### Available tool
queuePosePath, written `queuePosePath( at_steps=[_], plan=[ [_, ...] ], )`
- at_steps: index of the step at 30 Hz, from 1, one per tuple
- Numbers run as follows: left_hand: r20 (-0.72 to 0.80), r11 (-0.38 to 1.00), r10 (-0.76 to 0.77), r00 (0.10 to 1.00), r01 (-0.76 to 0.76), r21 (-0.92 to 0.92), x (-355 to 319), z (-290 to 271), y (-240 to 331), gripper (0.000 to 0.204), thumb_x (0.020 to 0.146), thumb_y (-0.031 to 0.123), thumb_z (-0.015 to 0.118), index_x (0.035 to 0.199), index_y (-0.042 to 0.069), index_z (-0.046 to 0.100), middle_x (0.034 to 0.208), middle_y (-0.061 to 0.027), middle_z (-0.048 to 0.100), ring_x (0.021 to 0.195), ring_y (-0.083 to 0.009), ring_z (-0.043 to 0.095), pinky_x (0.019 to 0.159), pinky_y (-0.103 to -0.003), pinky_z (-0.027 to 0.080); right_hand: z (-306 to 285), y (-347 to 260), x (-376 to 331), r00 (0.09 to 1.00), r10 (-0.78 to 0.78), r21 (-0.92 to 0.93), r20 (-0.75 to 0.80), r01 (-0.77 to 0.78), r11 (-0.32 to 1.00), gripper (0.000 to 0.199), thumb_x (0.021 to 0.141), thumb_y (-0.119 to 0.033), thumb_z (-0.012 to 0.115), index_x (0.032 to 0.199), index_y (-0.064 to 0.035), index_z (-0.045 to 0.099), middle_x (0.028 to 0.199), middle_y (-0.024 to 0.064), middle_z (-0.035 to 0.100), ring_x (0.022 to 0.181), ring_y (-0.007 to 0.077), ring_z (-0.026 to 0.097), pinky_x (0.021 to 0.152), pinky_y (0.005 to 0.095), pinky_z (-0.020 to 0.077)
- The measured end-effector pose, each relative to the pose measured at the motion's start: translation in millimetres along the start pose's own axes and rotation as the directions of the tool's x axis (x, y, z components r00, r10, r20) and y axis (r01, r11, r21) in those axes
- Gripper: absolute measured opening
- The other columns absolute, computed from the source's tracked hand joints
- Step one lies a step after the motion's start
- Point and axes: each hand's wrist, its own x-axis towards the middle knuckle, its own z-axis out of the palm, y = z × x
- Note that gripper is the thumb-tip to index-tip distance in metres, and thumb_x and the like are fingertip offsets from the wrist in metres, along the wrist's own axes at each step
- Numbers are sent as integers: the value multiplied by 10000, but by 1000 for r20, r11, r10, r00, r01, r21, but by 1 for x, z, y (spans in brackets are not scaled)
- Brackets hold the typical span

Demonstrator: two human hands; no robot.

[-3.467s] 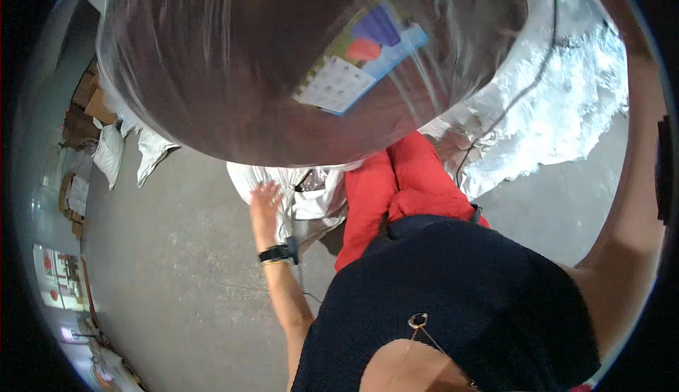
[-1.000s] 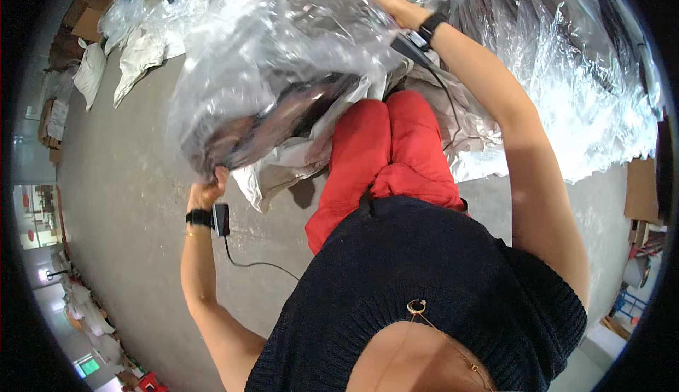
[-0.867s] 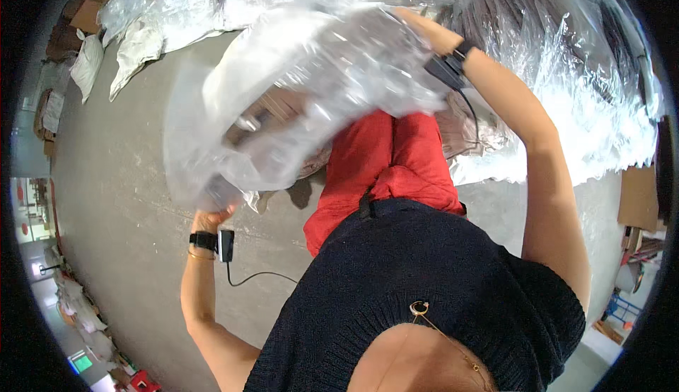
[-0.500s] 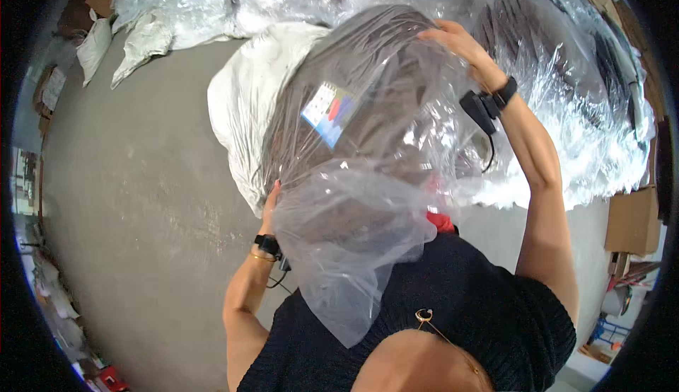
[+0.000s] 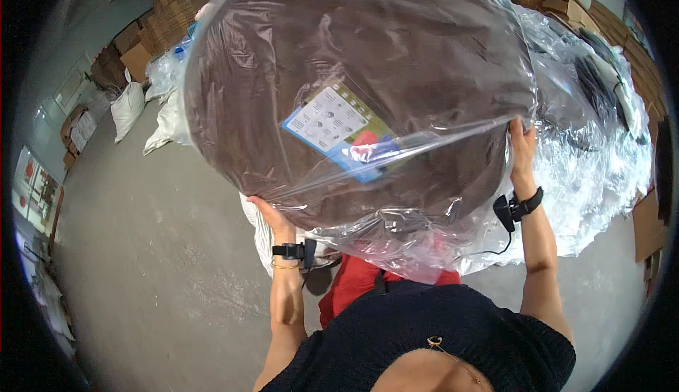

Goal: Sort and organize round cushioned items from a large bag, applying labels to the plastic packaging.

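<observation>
A big round dark brown cushion (image 5: 339, 59) sealed in a clear plastic bag fills the upper middle of the view, raised in front of me. A printed card (image 5: 336, 127) shows inside the plastic. My left hand (image 5: 265, 215) grips the bag's lower left edge. My right hand (image 5: 522, 144) grips its right edge. Both wrists carry black bands. Loose plastic hangs below the cushion over my red trousers (image 5: 353, 286).
A heap of clear plastic bags with dark items (image 5: 601, 144) lies to the right. Cardboard boxes (image 5: 134, 45) stand at the back left, white sacks (image 5: 145, 109) beside them. A white cloth (image 5: 258, 226) lies under the cushion. Grey concrete floor (image 5: 141, 250) spreads on the left.
The bagged cushion has been swung and lifted up toward my head. It now fills the view, flat face toward me, with both hands holding its edges.
</observation>
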Motion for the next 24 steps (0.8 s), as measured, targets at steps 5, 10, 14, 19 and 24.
queuePosePath(
  at_steps=[5,10,14,19,24],
  plan=[
    [240,971,91,966,-32,-237,5,-10,44,770,880,593,198,1361,-9,175,1400,-126,242,1266,-248,267,1047,-347,209,-15,37,-18,998,-36,122,-44,41,992,386,935,-302,399,1193,-18,448,1147,103,503,1030,187,497,889,306,382],
    [112,908,338,934,-356,222,20,6,65,691,907,520,288,1267,-70,314,1321,-149,352,1182,-224,374,989,-331,307,-23,112,-3,982,156,94,-111,-146,985,486,908,-423,406,1159,-17,500,1069,116,537,922,188,523,794,300,408],
    [303,956,-59,951,-34,292,47,24,110,605,915,477,330,1295,5,321,1282,-127,414,1131,-253,438,947,-364,366,14,87,-10,923,378,155,-70,-364,918,514,864,-507,460,915,-17,606,818,54,575,703,110,510,606,251,403],
    [447,910,-307,840,122,396,48,-11,124,649,872,526,391,1263,8,382,1196,-115,492,1053,-246,491,913,-386,397,20,97,-20,813,563,75,147,-577,813,516,857,-493,479,892,0,626,780,43,605,668,89,542,590,221,425],
    [637,860,-217,740,454,-234,23,-32,76,859,767,703,360,1289,21,349,1235,-104,451,1068,-242,463,898,-389,409,22,128,-39,637,696,145,332,-763,629,400,841,-387,553,906,0,632,810,42,623,673,99,580,586,223,461]
  ],
)
